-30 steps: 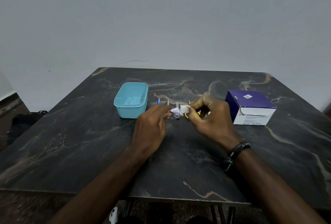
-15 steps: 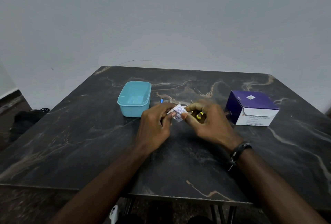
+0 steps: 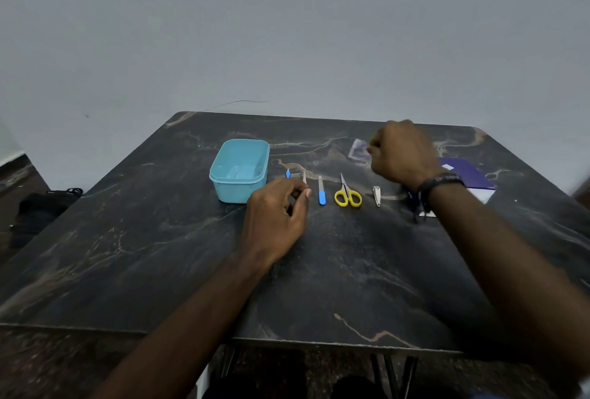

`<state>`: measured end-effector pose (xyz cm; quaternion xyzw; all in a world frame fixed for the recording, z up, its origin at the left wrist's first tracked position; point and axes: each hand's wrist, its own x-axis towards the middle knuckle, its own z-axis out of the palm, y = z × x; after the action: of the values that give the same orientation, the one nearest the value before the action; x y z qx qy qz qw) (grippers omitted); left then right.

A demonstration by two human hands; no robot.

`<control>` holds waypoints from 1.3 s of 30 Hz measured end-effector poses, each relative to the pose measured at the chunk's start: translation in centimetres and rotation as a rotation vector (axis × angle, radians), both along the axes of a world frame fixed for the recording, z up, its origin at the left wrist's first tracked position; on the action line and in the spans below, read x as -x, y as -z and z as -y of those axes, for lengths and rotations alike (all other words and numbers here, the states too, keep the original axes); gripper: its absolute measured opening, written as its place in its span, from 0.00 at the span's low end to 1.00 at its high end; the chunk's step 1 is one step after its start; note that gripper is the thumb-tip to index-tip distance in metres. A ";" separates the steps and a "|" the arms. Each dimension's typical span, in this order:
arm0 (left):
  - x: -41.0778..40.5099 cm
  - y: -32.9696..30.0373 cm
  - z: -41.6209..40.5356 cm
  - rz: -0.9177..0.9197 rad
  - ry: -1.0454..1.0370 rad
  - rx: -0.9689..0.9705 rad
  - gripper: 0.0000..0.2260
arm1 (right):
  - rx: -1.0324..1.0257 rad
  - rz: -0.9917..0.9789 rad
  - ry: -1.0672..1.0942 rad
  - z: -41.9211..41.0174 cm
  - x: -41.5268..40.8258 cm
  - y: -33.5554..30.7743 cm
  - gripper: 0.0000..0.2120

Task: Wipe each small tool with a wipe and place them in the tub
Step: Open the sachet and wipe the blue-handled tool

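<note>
Blue tub [image 3: 239, 170], empty, left of your tool row: scissors [image 3: 347, 195], nail clipper [image 3: 377, 195]. Left hand [image 3: 274, 219] loosely curled beside them; right hand [image 3: 402, 152] seemingly pinching a blurred wipe sachet [image 3: 359, 152].

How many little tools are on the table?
5, in a row right of the tub: blue-tipped tool, metal tool, blue-handled file, yellow scissors, nail clipper.

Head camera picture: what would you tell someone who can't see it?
Small tools lie in a row on a dark table beside an empty blue tub: yellow scissors, a nail clipper, a blue file. The left hand rests near them.
</note>
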<state>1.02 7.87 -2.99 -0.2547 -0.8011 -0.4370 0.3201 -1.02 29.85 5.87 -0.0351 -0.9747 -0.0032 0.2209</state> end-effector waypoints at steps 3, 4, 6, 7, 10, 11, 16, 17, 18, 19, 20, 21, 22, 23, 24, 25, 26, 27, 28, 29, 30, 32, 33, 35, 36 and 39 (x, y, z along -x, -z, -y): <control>0.0 0.0 0.2 -0.027 -0.036 0.016 0.02 | -0.185 0.057 0.070 -0.7 1.9 -1.0 0.07; 0.0 0.0 0.3 -0.031 -0.064 0.029 0.02 | -0.248 0.071 0.073 -0.9 2.3 -1.1 0.07; 0.1 0.0 0.4 0.005 -0.162 0.081 0.03 | -0.366 0.096 0.078 -1.3 3.3 -0.9 0.08; 0.1 -0.1 0.4 0.039 -0.229 0.119 0.04 | -0.410 0.112 0.082 -1.6 3.7 -0.7 0.08; 0.0 -0.3 0.4 0.125 -0.383 0.211 0.09 | -0.483 0.176 0.084 -2.0 4.5 0.4 0.08; -0.1 -0.4 0.3 0.164 -0.417 0.236 0.10 | -0.499 0.190 0.073 -2.1 4.6 0.8 0.08; 0.0 -0.8 0.4 0.319 -0.532 0.401 0.13 | -0.521 0.302 0.045 -2.7 4.6 1.5 0.06; 0.1 -0.7 0.4 0.340 -0.536 0.419 0.13 | -0.517 0.320 0.043 -2.7 4.5 1.4 0.05; 0.2 -0.7 0.3 0.357 -0.536 0.433 0.13 | -0.506 0.335 0.043 -2.8 4.4 1.3 0.05; 0.2 -0.7 0.3 0.367 -0.535 0.441 0.13 | -0.485 0.339 0.044 -2.9 4.3 1.1 0.04; 0.3 -0.7 0.3 0.372 -0.537 0.443 0.14 | -0.450 0.322 0.046 -3.0 4.1 0.8 0.04; 0.3 -0.7 0.2 0.376 -0.540 0.446 0.14 | -0.391 0.284 0.051 -3.1 4.0 0.5 0.03; 0.3 -0.7 0.2 0.379 -0.541 0.449 0.15 | -0.304 0.233 0.054 -3.2 3.8 0.1 0.04; 0.4 -0.6 0.2 0.382 -0.542 0.450 0.15 | -0.198 0.172 0.048 -3.2 3.4 -0.3 0.05; 0.5 -0.5 0.2 0.389 -0.541 0.449 0.15 | -0.076 0.110 0.032 -3.2 2.9 -0.7 0.07; 0.6 -0.4 0.1 0.399 -0.535 0.445 0.16 | 0.054 0.053 0.002 -3.0 2.1 -1.0 0.07; 0.8 -0.2 0.1 0.408 -0.526 0.439 0.16 | 0.180 0.002 -0.043 -2.7 1.2 -1.3 0.07; 1.0 -0.1 0.1 0.416 -0.520 0.436 0.17 | 0.299 -0.039 -0.098 -2.3 0.3 -1.3 0.05; 1.1 -0.1 0.1 0.423 -0.520 0.441 0.18 | 0.409 -0.063 -0.158 -1.7 -0.8 -1.2 0.04; 1.1 -0.2 0.0 0.427 -0.527 0.456 0.18 | 0.505 -0.065 -0.214 -1.1 -1.7 -1.0 0.02; 1.1 -0.3 -0.2 0.428 -0.536 0.480 0.18 | 0.582 -0.052 -0.258 -0.8 -2.4 -0.5 0.01; 1.0 -0.6 -0.5 0.422 -0.544 0.536 0.18 | 0.703 -0.013 -0.303 -0.4 -2.8 1.0 0.02; 0.9 -0.7 -0.7 0.418 -0.546 0.564 0.18 | 0.751 -0.002 -0.315 -0.3 -2.7 1.8 0.03; 0.8 -1.1 -0.9 0.412 -0.548 0.608 0.18 | 0.822 -0.015 -0.328 -0.1 -2.3 3.3 0.04; 0.7 -1.2 -1.0 0.411 -0.545 0.629 0.18 | 0.850 -0.031 -0.326 0.0 -2.2 3.9 0.05; 0.6 -1.6 -1.1 0.421 -0.534 0.686 0.16 | 0.896 -0.052 -0.313 0.7 -2.0 5.2 0.08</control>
<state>0.46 9.00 -1.35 -0.0367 -0.9838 -0.0923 0.1495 0.97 29.18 0.68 0.0202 -0.8678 0.4517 0.2060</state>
